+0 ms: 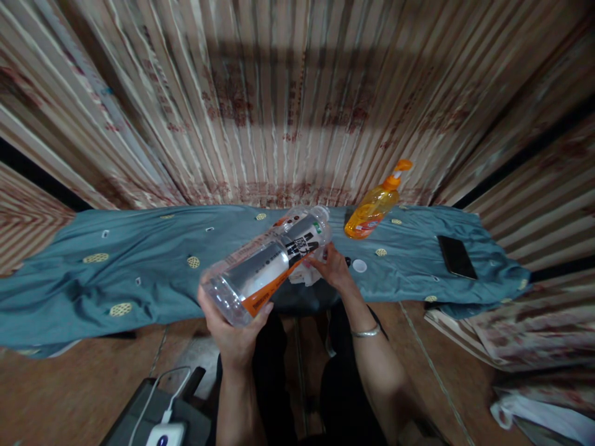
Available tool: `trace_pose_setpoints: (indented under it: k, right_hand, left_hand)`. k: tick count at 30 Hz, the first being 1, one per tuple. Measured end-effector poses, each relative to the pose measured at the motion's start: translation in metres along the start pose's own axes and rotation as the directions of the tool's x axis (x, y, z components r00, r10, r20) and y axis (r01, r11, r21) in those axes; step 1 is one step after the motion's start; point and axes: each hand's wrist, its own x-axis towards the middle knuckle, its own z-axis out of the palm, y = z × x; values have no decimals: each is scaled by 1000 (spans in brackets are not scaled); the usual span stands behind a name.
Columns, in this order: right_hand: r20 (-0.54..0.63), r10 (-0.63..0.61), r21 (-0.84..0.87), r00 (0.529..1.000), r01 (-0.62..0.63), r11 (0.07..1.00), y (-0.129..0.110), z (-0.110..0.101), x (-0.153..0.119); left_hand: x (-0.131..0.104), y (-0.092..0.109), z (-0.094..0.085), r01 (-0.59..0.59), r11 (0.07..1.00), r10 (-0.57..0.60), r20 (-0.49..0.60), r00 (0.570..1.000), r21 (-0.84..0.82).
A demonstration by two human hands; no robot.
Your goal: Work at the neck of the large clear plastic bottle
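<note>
A large clear plastic bottle with an orange, black and white label is tilted, its neck toward the upper right. My left hand is wrapped around its base end. Close to its neck end, my right hand has its fingers pressed together against the bottle's lower side; what they grip is hard to make out. Beneath that end lies a crumpled white cloth or tissue. A round white disc rests on the cloth-covered table just right of my right hand, beside a small dark object.
An orange pump bottle stands at the back of the teal table cover. A dark phone lies toward the right end. Curtains hang behind. A white device with a cable sits low at left.
</note>
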Motion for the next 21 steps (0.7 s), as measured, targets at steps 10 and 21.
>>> trace_pose_setpoints:
  k: [10,21]
  right_hand:
    - [17,-2,-12,1000,2,1000,-1,-1,1]
    - [-1,-11,16,1000,11,1000,0,-1,0]
  left_hand:
    - [-2,-5,-2,-10,1000,10,-11,1000,-6]
    - [1,1,0,-23,1000,23,0,1000,17]
